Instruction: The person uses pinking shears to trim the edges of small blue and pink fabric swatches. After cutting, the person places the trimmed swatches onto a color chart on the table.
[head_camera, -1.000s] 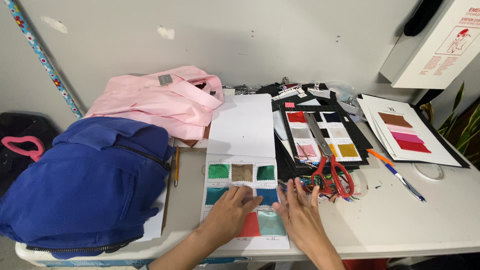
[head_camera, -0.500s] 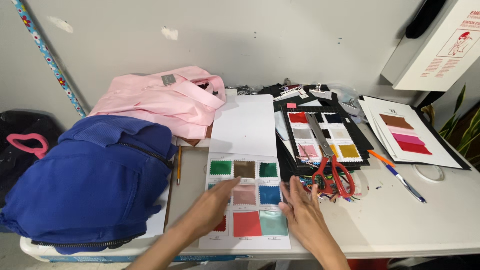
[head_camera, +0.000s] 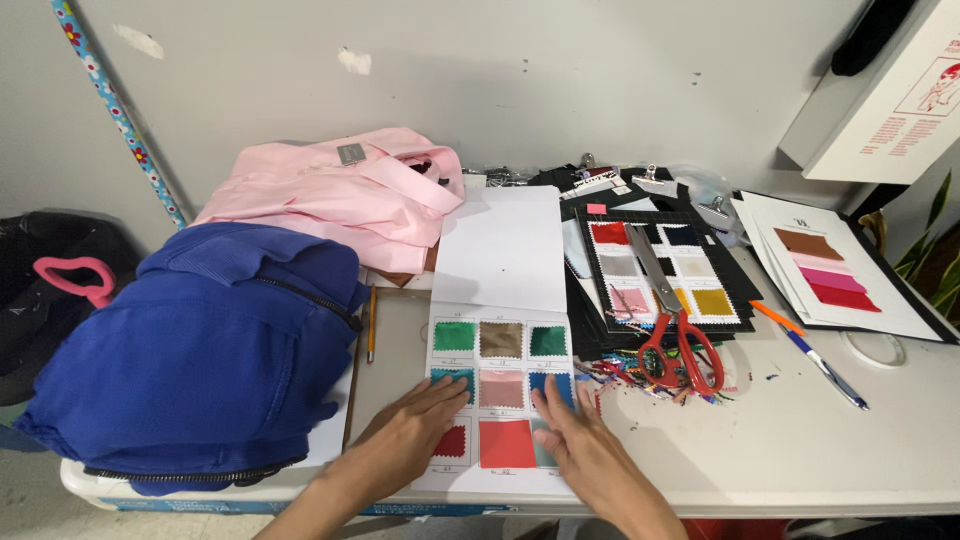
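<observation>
Swatch card (head_camera: 500, 400) | 9 satin squares, paper | hands (head_camera: 500, 445) flat on it

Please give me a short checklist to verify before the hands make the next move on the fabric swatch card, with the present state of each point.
1. Both hands on the swatch card: ok. Left hand and right hand lie flat on its lower rows.
2. Card flat on the table: ok, as far as visible.
3. All swatches visible: not ok, the hands cover parts of the lower ones.
4. Scissors away from the hands: ok, they lie to the right, red handles beside the card.
5. Fabric scraps off the card: cannot tell; they lie at its right edge.
6. Pencil clear of the card: ok.
</observation>
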